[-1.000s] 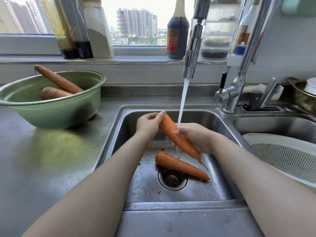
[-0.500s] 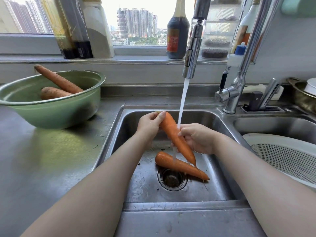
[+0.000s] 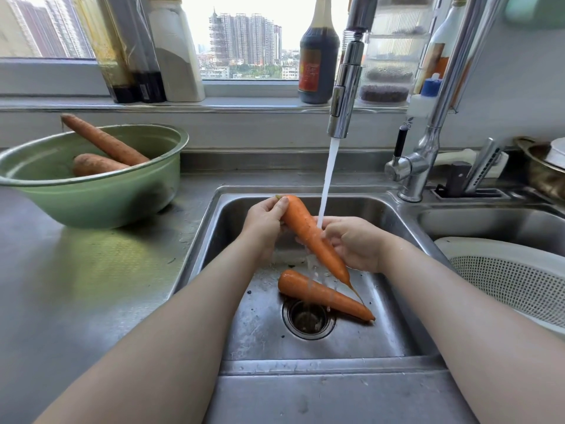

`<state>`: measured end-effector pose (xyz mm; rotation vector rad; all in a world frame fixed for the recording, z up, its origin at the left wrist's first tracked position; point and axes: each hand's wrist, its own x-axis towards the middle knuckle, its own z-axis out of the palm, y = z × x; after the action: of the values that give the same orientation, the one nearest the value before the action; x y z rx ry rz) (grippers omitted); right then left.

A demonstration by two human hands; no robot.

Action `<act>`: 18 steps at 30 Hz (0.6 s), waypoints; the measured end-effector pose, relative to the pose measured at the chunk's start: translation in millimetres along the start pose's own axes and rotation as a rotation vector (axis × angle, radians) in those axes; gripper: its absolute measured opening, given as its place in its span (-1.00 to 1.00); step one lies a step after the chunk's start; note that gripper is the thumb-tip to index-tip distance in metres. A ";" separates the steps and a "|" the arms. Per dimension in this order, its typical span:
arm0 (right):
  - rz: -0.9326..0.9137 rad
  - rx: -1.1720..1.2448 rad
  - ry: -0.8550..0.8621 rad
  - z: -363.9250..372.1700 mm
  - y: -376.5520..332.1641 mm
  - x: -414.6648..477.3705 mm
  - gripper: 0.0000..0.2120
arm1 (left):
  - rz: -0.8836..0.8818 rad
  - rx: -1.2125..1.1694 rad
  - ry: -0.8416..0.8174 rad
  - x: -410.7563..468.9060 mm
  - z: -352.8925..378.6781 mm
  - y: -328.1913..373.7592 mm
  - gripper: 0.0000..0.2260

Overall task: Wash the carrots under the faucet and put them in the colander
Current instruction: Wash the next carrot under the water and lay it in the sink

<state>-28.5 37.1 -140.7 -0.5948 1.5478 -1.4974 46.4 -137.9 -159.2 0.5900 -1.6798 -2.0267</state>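
Note:
I hold an orange carrot (image 3: 308,232) tilted over the sink (image 3: 391,338), its thick end up. My left hand (image 3: 264,221) grips the thick end; my right hand (image 3: 354,243) wraps its middle. Water from the faucet head (image 3: 344,96) streams onto the carrot by my right hand. A second carrot (image 3: 321,295) lies on the sink floor beside the drain (image 3: 308,319). Two unwashed carrots (image 3: 104,145) rest in a green bowl (image 3: 101,197) at the left. The white colander (image 3: 513,280) sits in the right basin, nothing visible inside it.
Bottles (image 3: 318,50) and jars stand on the window sill behind the sink. The faucet base with its lever (image 3: 412,166) rises between the basins, next to a knife holder (image 3: 470,179). A metal pot (image 3: 544,169) sits at the far right. The steel counter (image 3: 76,286) spreads left.
The carrot's tip has swung a little steeper and closer to me under the stream. My right hand has slid up along the carrot. The carrot in the sink has not moved.

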 end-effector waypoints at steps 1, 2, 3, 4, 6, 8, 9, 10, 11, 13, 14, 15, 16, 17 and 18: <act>-0.003 -0.002 -0.009 -0.8 -0.3 0.1 -0.56 | 0.000 -0.002 -0.001 -0.4 0.5 0.1 -0.74; -0.005 -0.004 -0.013 -2.3 0.3 1.3 -0.55 | -0.001 -0.010 -0.007 -0.8 0.8 0.2 -0.79; -0.003 0.003 -0.014 -3.8 1.4 2.6 -0.54 | -0.003 -0.014 -0.012 -0.8 1.0 0.0 -0.81; 0.002 0.007 -0.012 -5.8 2.9 4.1 -0.53 | -0.003 -0.015 -0.012 0.1 0.6 -1.1 -0.80; 0.011 0.004 -0.002 -9.8 6.6 8.0 -0.54 | -0.011 -0.001 -0.002 1.2 -0.5 -2.8 -0.68; 0.014 -0.007 -0.001 -12.0 8.3 9.5 -0.54 | -0.014 -0.006 0.001 1.6 -0.7 -3.3 -0.63; 0.016 -0.008 -0.008 -12.2 7.6 9.0 -0.53 | -0.014 -0.012 0.002 1.5 -0.6 -3.1 -0.63; 0.017 -0.010 -0.013 -12.1 6.5 7.9 -0.53 | -0.016 -0.016 0.002 1.6 -0.3 -2.9 -0.63; 0.017 -0.015 -0.019 -10.7 4.9 5.8 -0.56 | -0.018 -0.014 0.004 1.2 0.1 -2.7 -0.62; 0.015 -0.029 -0.017 -7.4 2.7 2.8 -0.68 | -0.019 -0.014 0.000 0.6 0.8 -2.7 -0.60; 0.016 -0.041 -0.010 -7.2 2.1 1.7 -0.72 | -0.020 -0.015 -0.003 0.7 0.8 -2.8 -0.60; 0.017 -0.057 -0.013 -7.1 1.6 0.5 -0.73 | -0.021 -0.015 -0.008 0.4 0.8 -2.7 -0.60; 0.019 -0.077 -0.017 -8.7 2.1 0.8 -0.71 | -0.022 -0.011 -0.009 0.0 1.1 -2.7 -0.60; 0.028 -0.095 -0.012 -9.0 1.7 -0.1 -0.70 | -0.021 -0.004 -0.012 -0.8 1.6 -2.2 -0.60; 0.045 -0.110 0.009 -9.1 2.3 0.3 -0.70 | -0.017 0.005 -0.015 -1.1 1.9 -2.1 -0.60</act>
<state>-35.7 42.2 -144.0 -0.6124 1.6479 -1.3904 46.0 -135.3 -160.9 0.5945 -1.6949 -2.0443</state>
